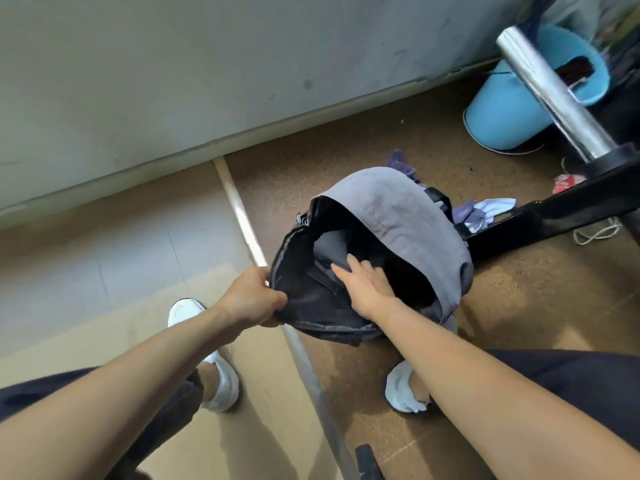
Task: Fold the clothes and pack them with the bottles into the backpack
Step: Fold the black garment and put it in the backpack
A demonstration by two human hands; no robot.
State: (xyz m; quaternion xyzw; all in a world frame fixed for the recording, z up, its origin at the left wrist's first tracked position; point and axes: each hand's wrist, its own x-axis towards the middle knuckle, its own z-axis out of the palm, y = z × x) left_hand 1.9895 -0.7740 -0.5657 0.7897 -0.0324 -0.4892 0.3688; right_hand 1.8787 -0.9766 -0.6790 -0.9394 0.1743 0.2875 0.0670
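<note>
Backpack [391, 216], soft grey fabric with dark lining, stands unzipped on speckled brown floor [346, 161]. Left hand [251, 299] grips its rim. Right hand [365, 284], fingers flat, presses folded grey cloth [329, 247] inside.

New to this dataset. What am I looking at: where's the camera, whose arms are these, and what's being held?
There is no robot here. A person wears one wide-angle camera on the head, and it looks down at their own two bare arms.

The left hand grips the rim of the backpack and holds its mouth open. The right hand reaches inside, with straight fingers resting on grey cloth that is already in the bag.

The backpack stands on a brown floor between the person's white shoes. Loose clothes lie behind it. A blue bucket and a metal pole are at the upper right. No bottles show.
</note>
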